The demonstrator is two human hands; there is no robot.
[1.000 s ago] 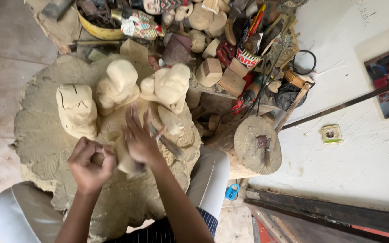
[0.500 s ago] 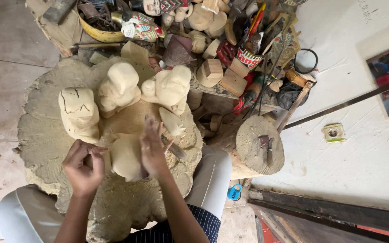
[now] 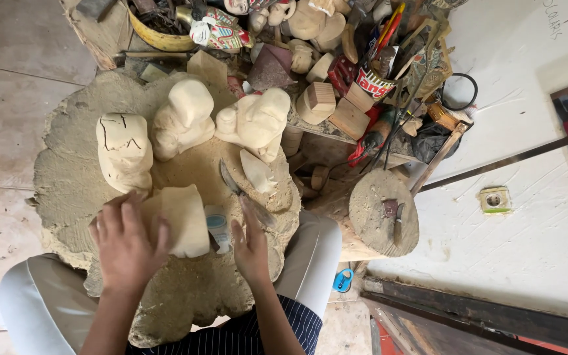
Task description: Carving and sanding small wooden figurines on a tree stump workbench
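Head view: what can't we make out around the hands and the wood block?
- Left hand lies over the pale wood block; its near-left face is hidden, so the grip there is unclear.
- Small pale blue object: wedged between block and right hand, kind unreadable.
- Knife: its near end runs under the right hand's fingers; contact is unclear.
- Clutter pile is cut off by the top edge.

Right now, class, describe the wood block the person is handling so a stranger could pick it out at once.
Find the big round stump that serves as a work surface. At its near edge lies a pale wood block under the left hand. Unlike the three carved figures behind it, it is plain and smooth.
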